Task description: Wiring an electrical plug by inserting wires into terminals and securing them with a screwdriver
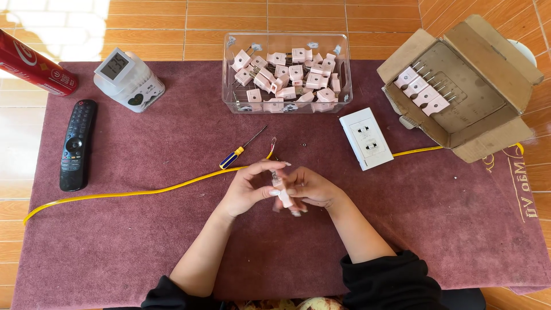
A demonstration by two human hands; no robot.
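Head view: your left hand [249,186] and right hand [310,188] pinch a light, rigid pink plug [284,195]; grip its body, not the prongs.

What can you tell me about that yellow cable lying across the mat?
The yellow cable is thin, smooth and plastic-looking. It lies slack on the dark red mat in a long shallow curve, from the mat's left edge toward the middle. There it passes behind the left hand and right hand; a short end curls up above them. A further stretch runs right toward the cardboard box. Whether the hands touch it is unclear.
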